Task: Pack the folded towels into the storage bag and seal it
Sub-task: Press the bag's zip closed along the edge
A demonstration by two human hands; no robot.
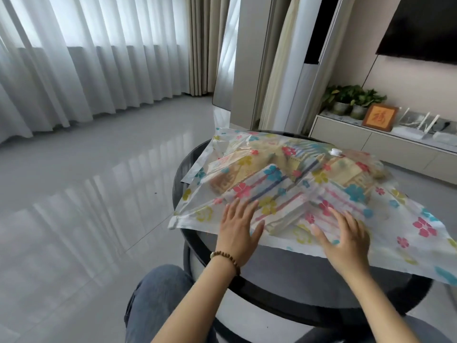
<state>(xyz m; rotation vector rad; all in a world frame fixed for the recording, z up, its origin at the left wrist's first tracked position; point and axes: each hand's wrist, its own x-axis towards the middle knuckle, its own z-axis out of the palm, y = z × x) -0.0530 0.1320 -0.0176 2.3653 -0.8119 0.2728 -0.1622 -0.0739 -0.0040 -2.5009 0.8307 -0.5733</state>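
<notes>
Head camera looks down as we press both palms on the flowered storage bag (pixel 418 246), which lies across the round dark table (pixel 296 276) with the folded towels (pixel 277 184) inside it. Our left hand (pixel 238 233) and right hand (pixel 345 240) lie flat, fingers straight and spread, near its close edge. A white valve (pixel 335 152) sits on its far side.

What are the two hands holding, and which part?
Nothing is gripped. The left hand and right hand lie flat and spread, pressing on the storage bag near its closest edge.
</notes>
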